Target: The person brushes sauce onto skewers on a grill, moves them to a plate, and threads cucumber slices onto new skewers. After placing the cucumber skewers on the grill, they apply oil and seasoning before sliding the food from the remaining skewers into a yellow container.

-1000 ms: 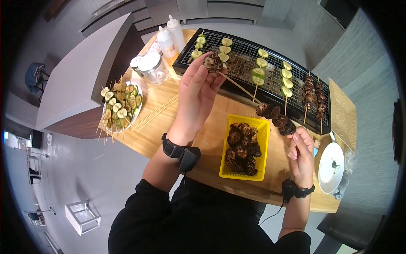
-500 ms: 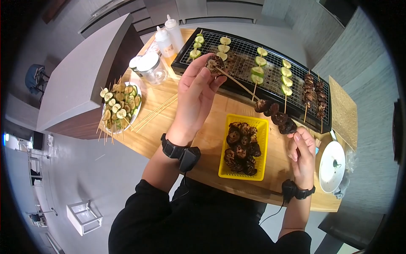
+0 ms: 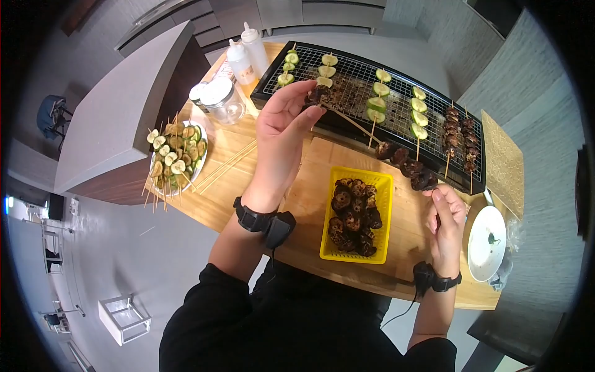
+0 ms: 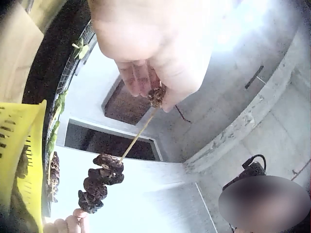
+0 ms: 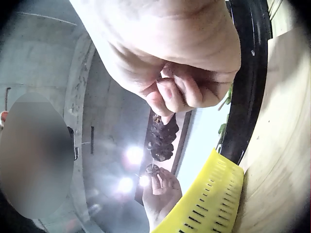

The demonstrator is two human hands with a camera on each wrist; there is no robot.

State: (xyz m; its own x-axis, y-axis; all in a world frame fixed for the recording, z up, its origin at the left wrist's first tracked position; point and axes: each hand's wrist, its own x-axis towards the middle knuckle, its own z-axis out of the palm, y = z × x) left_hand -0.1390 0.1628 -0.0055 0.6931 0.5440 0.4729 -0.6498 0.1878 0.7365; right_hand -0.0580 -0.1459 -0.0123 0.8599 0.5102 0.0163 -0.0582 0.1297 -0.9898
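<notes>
My left hand (image 3: 282, 133) pinches a dark shiitake mushroom (image 3: 320, 95) between thumb and fingers, at the far end of a wooden skewer (image 3: 352, 122). In the left wrist view this mushroom (image 4: 156, 97) sits on the skewer's tip (image 4: 137, 136). My right hand (image 3: 446, 220) grips the skewer's other end, just below several threaded mushrooms (image 3: 410, 167). The skewer slants over the table between both hands, with a bare stretch in its middle. Below it stands a yellow basket (image 3: 325, 235) of mushrooms (image 3: 353, 214).
Behind the hands, a black grill (image 3: 372, 74) bears zucchini skewers (image 3: 419, 115) and darker skewers (image 3: 452, 136). At left are a plate of zucchini skewers (image 3: 176, 155), bare skewers (image 3: 226, 167), jars (image 3: 217, 93) and squeeze bottles (image 3: 242, 61). A white pan (image 3: 486, 251) stands at right.
The mushroom in my left hand has turned from its pale underside to its dark side, now on the skewer's tip. My left fingers have shifted around it; the right hand barely moved.
</notes>
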